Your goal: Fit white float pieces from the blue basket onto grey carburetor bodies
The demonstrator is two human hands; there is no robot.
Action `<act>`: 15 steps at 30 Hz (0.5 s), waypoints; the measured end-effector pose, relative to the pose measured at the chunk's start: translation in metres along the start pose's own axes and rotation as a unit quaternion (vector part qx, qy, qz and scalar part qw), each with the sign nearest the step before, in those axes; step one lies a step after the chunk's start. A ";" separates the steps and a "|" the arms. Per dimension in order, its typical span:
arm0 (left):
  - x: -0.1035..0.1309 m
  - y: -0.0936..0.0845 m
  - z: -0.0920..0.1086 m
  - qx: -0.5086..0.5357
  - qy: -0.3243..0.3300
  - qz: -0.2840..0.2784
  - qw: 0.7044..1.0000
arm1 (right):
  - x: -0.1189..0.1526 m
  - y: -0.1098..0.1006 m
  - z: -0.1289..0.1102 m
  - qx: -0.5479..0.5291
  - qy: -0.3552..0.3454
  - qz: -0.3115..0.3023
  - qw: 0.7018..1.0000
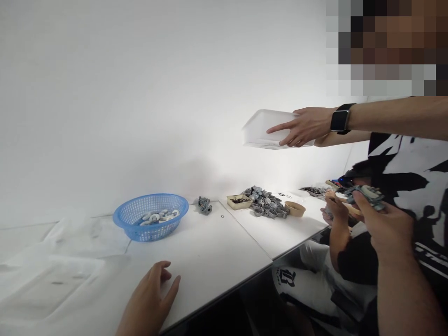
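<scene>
My left hand [150, 298] is held over the white table [210, 252] near its front edge, fingers apart, with nothing in it. My right hand [388, 224], at the right, grips a grey-green metal part [371, 196] between thumb and fingers. Ahead of my left hand stands a blue mesh basket [150, 233] with pale ring-like pieces [159, 216] in it. To the basket's right lie a grey metal part [205, 206] and a small black ring [222, 216].
A standing person's hands hold a white bin [269, 128] above the table. Below it are a pile of grey parts [268, 204], a tray of dark pieces [240, 202] and a tan bowl [295, 209]. Plastic wrapping [52, 280] covers the left. Another person sits at the right.
</scene>
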State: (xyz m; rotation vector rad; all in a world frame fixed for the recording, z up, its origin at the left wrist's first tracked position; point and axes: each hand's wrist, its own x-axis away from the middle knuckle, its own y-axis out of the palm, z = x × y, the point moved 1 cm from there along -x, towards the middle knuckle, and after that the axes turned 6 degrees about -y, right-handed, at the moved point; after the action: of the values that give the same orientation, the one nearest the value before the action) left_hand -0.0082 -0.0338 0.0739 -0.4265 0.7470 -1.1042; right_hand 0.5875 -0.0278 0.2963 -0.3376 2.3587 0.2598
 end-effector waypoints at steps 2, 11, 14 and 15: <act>0.000 0.000 0.000 -0.001 0.001 -0.007 1.000 | 0.003 0.003 -0.002 -0.035 -0.012 -0.010 0.999; 0.003 -0.001 0.003 -0.011 0.001 -0.041 0.999 | 0.004 0.010 0.008 -0.085 -0.025 -0.017 0.996; 0.002 0.000 0.002 -0.015 -0.002 -0.040 0.999 | 0.003 0.009 0.013 -0.057 -0.045 -0.029 0.997; 0.002 0.001 0.002 -0.016 -0.001 -0.039 0.999 | 0.002 0.009 0.015 -0.041 -0.054 -0.044 0.997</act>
State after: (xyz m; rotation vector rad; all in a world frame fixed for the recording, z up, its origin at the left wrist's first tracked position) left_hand -0.0059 -0.0353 0.0741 -0.4872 0.7509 -1.1666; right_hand 0.5928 -0.0157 0.2845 -0.4535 2.2250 0.3251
